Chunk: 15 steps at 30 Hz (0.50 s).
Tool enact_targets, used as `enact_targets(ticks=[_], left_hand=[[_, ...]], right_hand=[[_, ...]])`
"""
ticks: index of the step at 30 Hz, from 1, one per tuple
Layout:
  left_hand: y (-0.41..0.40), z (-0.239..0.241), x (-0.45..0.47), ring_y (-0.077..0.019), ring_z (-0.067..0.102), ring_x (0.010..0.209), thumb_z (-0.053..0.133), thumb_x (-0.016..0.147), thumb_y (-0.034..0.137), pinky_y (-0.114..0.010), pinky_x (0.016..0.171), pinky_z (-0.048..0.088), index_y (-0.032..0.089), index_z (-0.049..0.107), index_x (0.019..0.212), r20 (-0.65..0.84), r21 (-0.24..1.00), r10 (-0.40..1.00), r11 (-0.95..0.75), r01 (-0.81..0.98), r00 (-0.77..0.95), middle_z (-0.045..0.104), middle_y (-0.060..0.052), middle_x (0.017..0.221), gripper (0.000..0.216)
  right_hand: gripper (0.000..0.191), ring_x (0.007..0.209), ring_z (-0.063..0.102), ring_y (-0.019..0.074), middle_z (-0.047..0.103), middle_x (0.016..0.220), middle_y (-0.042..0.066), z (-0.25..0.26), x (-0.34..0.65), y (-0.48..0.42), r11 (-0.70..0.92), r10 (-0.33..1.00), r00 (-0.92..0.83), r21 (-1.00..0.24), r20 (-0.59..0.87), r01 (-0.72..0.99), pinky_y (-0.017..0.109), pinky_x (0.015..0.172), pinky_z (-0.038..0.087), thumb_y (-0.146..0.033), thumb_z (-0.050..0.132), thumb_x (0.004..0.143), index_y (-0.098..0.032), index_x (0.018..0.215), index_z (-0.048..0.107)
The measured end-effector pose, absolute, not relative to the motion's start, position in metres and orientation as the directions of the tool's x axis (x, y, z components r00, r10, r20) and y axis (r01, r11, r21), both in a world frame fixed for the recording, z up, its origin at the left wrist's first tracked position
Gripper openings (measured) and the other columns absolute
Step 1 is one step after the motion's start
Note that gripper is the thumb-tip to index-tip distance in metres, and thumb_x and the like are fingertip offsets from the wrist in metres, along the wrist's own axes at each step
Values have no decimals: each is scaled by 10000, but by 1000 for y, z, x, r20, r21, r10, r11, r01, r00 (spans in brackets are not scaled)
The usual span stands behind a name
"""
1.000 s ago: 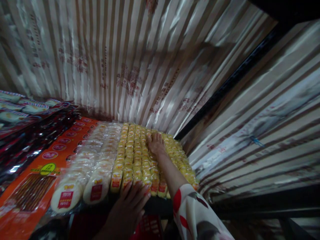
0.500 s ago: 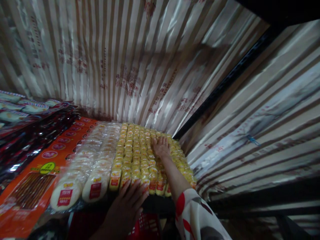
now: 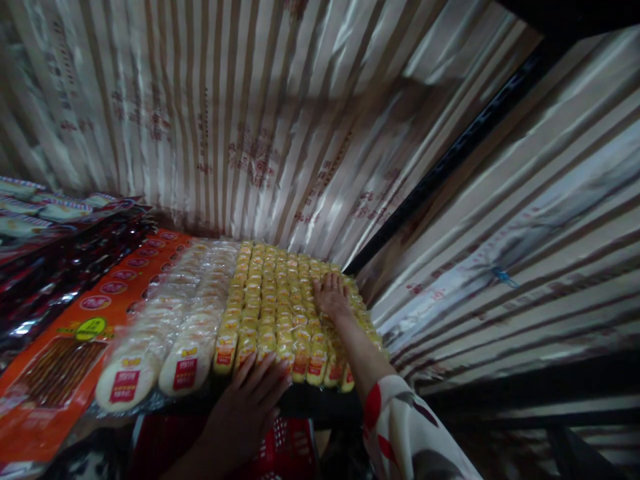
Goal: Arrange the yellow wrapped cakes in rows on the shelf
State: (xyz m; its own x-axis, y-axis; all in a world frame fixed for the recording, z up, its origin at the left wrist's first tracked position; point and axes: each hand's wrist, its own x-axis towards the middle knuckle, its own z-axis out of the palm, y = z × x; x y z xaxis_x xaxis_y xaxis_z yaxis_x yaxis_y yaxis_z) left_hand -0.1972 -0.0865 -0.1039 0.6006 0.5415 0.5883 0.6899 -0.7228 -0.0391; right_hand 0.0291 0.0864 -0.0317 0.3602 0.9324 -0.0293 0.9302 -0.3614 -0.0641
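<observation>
Rows of small yellow wrapped cakes (image 3: 267, 300) with red and yellow labels are packed closely on a dark shelf. My right hand (image 3: 333, 295) lies on top of the rows toward the back right, palm down with its fingers stretched out. At the front edge of the rows, my left hand (image 3: 257, 393) rests against the front cakes, fingers spread and pointing away from me. Neither hand grips a cake. Just left of the yellow rows stand two rows of round white wrapped cakes (image 3: 185, 367), with red labels on the front ones.
Farther left lie orange snack packs (image 3: 95, 303) and dark shiny packets (image 3: 55, 287). A red plastic basket (image 3: 293, 447) is below the shelf edge. Striped sheeting (image 3: 250, 120) hangs behind, and a black metal post (image 3: 450, 157) slants up at the right corner.
My right hand has shifted slightly right across the cake tops. My left hand stays at the front edge. The view has moved a little.
</observation>
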Motion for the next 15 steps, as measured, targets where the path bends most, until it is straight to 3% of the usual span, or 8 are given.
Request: enact_targets(ticks=[4, 7, 15], left_hand=[[-88, -101, -200, -197, 258, 1322, 373, 909, 318, -416, 1111, 89, 273, 405, 1321, 534, -20, 560, -740, 672, 633, 314, 45, 1454, 415], [-90, -98, -203, -208, 237, 1331, 365, 913, 292, -427, 1107, 131, 257, 397, 1327, 500, 7, 590, -735, 679, 634, 277, 32, 1472, 416], [-89, -99, -204, -204, 213, 1350, 403, 901, 366, -438, 1111, 143, 292, 382, 1330, 497, 119, 614, -748, 652, 614, 308, 35, 1457, 436]], right_hand=[[666, 1379, 63, 254, 125, 1496, 134, -31, 28, 84, -347, 938, 345, -70, -35, 935, 451, 1106, 49, -472, 133, 908, -49, 1422, 167], [653, 1379, 60, 261, 139, 1493, 141, -25, 21, 81, -285, 956, 289, -72, 55, 956, 465, 1105, 67, -467, 168, 909, -58, 1418, 192], [576, 1378, 101, 242, 211, 1484, 102, -21, -37, 49, 212, 940, -144, -199, 308, 957, 503, 1081, 198, -488, 192, 914, -176, 1373, 346]])
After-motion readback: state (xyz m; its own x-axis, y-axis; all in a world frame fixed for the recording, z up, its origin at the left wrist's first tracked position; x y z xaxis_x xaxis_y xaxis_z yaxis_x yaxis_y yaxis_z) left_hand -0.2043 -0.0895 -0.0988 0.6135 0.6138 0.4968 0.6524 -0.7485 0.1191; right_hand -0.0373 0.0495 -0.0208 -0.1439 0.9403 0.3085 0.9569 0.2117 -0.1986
